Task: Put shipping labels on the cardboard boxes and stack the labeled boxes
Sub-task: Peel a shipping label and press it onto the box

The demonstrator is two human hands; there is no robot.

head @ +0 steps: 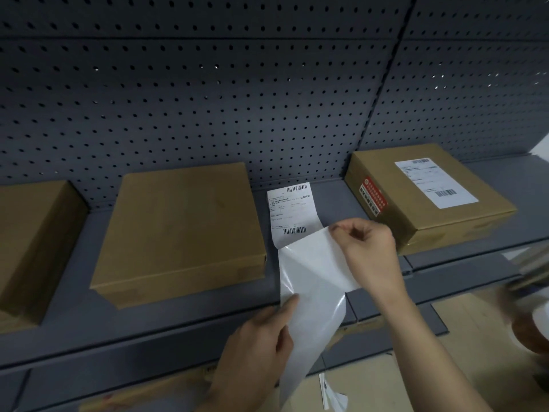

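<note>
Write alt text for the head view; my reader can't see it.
The right hand pinches a strip just below its printed label while the left hand grips the glossy blank part lower down, over a grey shelf. A plain box sits left of the label, a labeled box right, a third box far left.

Stockroom or parcel-packing area.
Grey metal shelf point(178, 322) with pegboard back panel point(208, 99) carries 3 cardboard boxes point(181, 227), 1 labelled.

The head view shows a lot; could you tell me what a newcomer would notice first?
At centre, the left hand and right hand pinch a shipping label with its glossy backing above the shelf. A labeled box sits to the right, a plain box to the left.
</note>
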